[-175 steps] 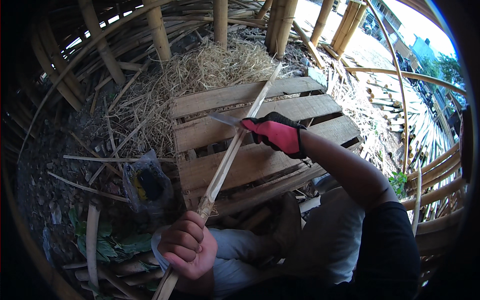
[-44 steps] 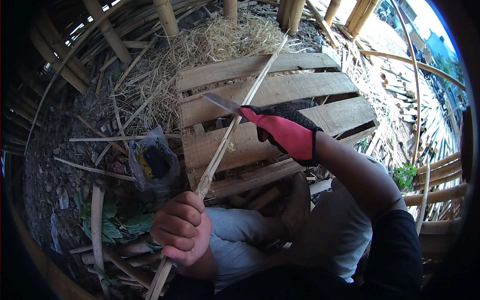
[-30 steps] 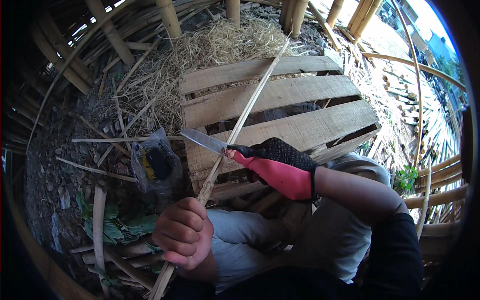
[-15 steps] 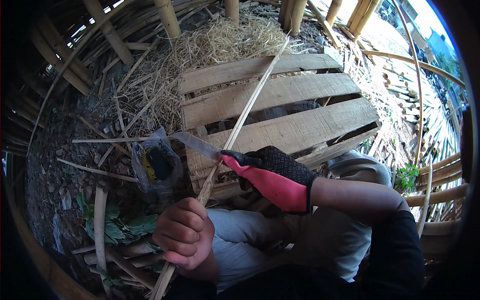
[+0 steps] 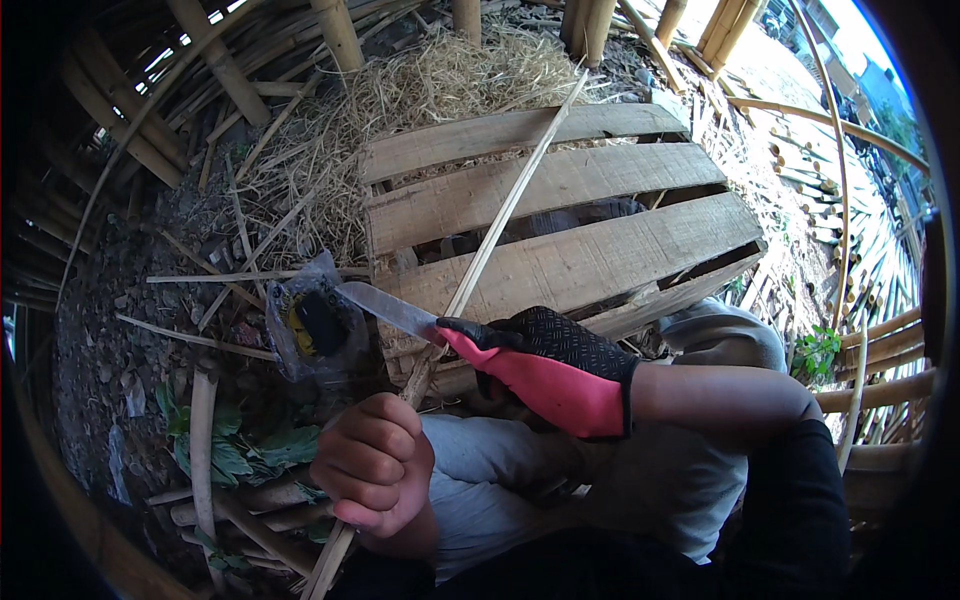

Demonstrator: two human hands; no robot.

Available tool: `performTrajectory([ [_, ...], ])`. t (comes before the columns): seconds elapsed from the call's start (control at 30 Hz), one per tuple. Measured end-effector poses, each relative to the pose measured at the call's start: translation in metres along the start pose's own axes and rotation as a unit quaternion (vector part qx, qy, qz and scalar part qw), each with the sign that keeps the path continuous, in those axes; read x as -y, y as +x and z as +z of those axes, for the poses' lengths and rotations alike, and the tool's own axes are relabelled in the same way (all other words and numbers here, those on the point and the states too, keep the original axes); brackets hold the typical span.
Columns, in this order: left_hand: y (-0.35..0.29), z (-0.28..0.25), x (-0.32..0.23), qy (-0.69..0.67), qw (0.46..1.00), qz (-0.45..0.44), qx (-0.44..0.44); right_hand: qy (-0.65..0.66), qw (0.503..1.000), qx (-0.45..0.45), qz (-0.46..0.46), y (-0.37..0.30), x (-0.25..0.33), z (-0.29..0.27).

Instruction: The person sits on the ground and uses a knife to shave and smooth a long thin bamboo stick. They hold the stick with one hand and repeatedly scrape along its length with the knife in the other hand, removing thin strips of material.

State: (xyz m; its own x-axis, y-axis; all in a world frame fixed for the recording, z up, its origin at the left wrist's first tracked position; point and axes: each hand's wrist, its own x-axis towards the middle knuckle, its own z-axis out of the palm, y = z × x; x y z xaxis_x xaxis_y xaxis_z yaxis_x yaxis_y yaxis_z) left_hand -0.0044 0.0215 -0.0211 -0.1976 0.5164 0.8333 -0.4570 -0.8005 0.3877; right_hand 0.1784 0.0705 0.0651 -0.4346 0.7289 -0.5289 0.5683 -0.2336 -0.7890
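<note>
**Kid:** What did you see in the hands?

**Me:** I saw the left hand [image 5: 375,470] low down, bare, with its fingers curled tight around a long bamboo strip [image 5: 500,225]. The fist was clenched on the near end of the strip.

**Kid:** And the other hand?

**Me:** The right hand [image 5: 545,375] wore a pink and black glove. It was closed around the handle of a knife [image 5: 390,310]. The blade pointed to the left and lay against the strip, just above the left fist.

**Kid:** Where did the strip go?

**Me:** It ran up and away from the fist, over a wooden pallet [image 5: 600,260], and its far tip reached a pile of dry straw [image 5: 440,85]. It was tilted, leaning to the right as it went up.

**Kid:** What else was there?

**Me:** I saw a clear plastic bag [image 5: 315,330] with something yellow and black in it, on the ground just left of the blade. Near it were green leaves [image 5: 235,455] and thin sticks. Thick bamboo poles [image 5: 335,35] stood behind the straw. The person's knees, in grey trousers [image 5: 500,490], were under both hands.
</note>
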Motion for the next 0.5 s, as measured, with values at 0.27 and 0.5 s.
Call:
performTrajectory([
  [0.27,0.001,0.003,-0.003,0.003,1.000,-0.002,0.010,-0.050,0.998,-0.002,-0.029,0.002,-0.009,0.003],
  [0.5,0.000,0.004,0.002,0.004,1.000,0.003,0.006,-0.025,0.992,-0.093,-0.085,0.013,-0.021,0.023],
])
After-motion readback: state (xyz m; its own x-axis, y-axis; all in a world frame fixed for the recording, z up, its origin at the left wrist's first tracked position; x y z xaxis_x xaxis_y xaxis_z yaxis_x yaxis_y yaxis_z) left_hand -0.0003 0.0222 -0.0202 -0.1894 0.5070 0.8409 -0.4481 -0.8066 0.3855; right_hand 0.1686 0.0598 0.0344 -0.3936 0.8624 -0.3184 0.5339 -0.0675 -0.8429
